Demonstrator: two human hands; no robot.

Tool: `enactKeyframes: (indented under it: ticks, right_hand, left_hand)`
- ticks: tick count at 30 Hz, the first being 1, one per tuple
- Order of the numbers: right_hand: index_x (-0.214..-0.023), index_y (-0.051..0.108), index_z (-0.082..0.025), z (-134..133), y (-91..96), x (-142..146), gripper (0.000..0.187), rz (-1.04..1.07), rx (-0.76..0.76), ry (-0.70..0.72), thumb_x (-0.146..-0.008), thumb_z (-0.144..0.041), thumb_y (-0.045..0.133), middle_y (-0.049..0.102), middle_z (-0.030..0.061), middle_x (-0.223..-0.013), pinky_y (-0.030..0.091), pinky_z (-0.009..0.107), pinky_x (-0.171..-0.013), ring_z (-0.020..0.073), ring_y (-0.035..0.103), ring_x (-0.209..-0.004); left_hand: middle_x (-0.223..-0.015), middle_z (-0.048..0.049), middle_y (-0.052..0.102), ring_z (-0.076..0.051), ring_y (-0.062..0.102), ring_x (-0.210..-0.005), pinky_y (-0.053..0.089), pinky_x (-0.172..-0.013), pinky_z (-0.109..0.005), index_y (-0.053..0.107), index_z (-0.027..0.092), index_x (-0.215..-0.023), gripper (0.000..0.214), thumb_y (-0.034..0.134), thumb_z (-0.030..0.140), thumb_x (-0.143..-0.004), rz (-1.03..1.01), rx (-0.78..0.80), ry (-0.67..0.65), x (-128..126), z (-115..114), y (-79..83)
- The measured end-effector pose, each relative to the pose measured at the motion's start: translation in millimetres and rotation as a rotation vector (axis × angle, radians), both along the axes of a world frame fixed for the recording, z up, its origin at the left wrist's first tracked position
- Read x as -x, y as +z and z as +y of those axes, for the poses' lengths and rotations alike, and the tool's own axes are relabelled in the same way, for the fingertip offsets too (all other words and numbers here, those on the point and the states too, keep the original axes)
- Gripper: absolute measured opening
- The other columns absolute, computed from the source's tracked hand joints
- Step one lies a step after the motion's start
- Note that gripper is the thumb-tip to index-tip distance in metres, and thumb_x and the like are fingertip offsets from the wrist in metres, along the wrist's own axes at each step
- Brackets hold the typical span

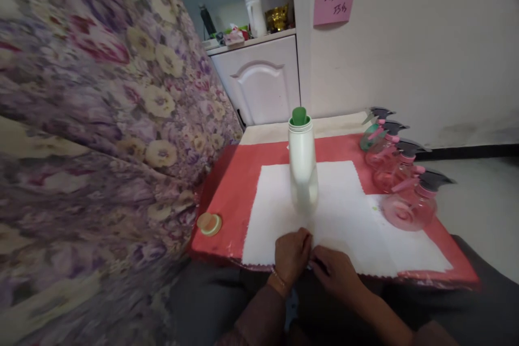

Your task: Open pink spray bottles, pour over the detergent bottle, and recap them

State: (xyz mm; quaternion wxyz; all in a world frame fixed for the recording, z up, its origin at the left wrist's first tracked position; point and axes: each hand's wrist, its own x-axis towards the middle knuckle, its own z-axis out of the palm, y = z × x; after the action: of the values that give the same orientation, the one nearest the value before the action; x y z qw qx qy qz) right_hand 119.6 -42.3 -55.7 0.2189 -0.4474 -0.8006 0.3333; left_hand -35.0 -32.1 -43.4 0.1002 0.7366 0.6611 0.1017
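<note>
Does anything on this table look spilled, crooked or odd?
The white bottle stands uncapped, with what looks like its cap lying apart, near the left edge of the red tablecloth. The right white cloth has a small greenish mark beside the nearest pink spray bottle; possibly a stain.

The left hand and right hand meet at the red table's front edge; a white bottle stands mid-table, spray bottles line the right edge, a cap lies near the front-left corner.
</note>
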Motion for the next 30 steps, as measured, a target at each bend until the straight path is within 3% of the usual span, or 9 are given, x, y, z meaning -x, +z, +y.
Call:
enactKeyframes:
  ticks: [5,10,15,20,24,27,30]
  right_hand:
    - [-0.079,0.059,-0.021,-2,-1.1,1,0.015,0.014,-0.009,0.0,-0.088,-0.024,0.047,0.067,0.0018,-0.076,0.038,0.028,-0.066,0.0188,0.06,-0.071]
    - [-0.079,0.059,-0.021,-5,14.7,-10,0.012,0.108,-0.012,0.011,-0.088,-0.022,0.051,0.065,-0.0006,-0.075,0.038,0.025,-0.066,0.0159,0.059,-0.071]
    - [-0.07,0.054,-0.021,0,29.0,-31,0.026,-0.002,-0.091,-0.172,-0.092,-0.036,0.051,0.058,-0.0025,-0.062,0.031,0.025,-0.059,0.0146,0.053,-0.06]
    - [-0.072,0.056,-0.021,7,20.2,-36,0.019,-0.215,-0.195,-0.167,-0.089,-0.028,0.053,0.064,-0.0002,-0.067,0.022,0.028,-0.058,0.016,0.056,-0.062]
    - [-0.073,0.056,-0.022,7,12.0,-32,0.018,-0.215,-0.207,-0.196,-0.089,-0.028,0.053,0.066,-0.0004,-0.069,0.02,0.029,-0.057,0.0153,0.056,-0.063]
    - [-0.071,0.055,-0.021,7,11.9,-32,0.019,-0.192,-0.195,-0.209,-0.089,-0.027,0.051,0.065,-0.0011,-0.068,0.021,0.028,-0.058,0.0145,0.055,-0.063]
    - [-0.074,0.054,-0.022,6,20.2,-36,0.009,-0.139,-0.143,-0.193,-0.083,-0.021,0.056,0.065,-0.0027,-0.069,0.026,0.025,-0.059,0.014,0.056,-0.064]
  left_hand:
    - [-0.08,-0.0005,0.072,-0.018,0.066,-0.077,0.037,-0.064,-0.028,0.062,0.026,-0.095,0.022,0.044,0.038,-0.097,0.022,-0.02,0.004,-1,-1,2.9]
    - [-0.078,-0.0012,0.072,-0.019,0.066,-0.074,0.034,-0.062,-0.027,0.061,0.025,-0.094,0.019,0.044,0.033,-0.097,0.028,-0.053,0.009,-3,0,5.3]
    - [-0.076,-0.0008,0.071,-0.019,0.067,-0.073,0.03,-0.06,-0.028,0.059,0.024,-0.096,0.019,0.042,0.032,-0.098,0.02,-0.072,0.004,-3,3,5.7]
    - [-0.074,0.001,0.071,-0.017,0.066,-0.07,0.03,-0.059,-0.027,0.058,0.024,-0.093,0.02,0.041,0.032,-0.098,0.018,-0.081,0.001,-5,2,15.3]
    - [-0.072,0.0,0.069,-0.017,0.065,-0.069,0.03,-0.059,-0.028,0.057,0.024,-0.086,0.03,0.037,0.04,-0.1,0.025,-0.085,-0.051,-18,-1,21.6]
    - [-0.073,-0.0025,0.069,-0.019,0.065,-0.071,0.03,-0.06,-0.03,0.057,0.023,-0.079,0.035,0.034,0.039,-0.101,0.088,-0.08,-0.093,-27,-2,16.2]
    - [-0.071,-0.0045,0.069,-0.022,0.065,-0.069,0.027,-0.057,-0.031,0.058,0.022,-0.077,0.034,0.037,0.035,-0.099,0.129,-0.072,-0.09,-30,0,5.9]
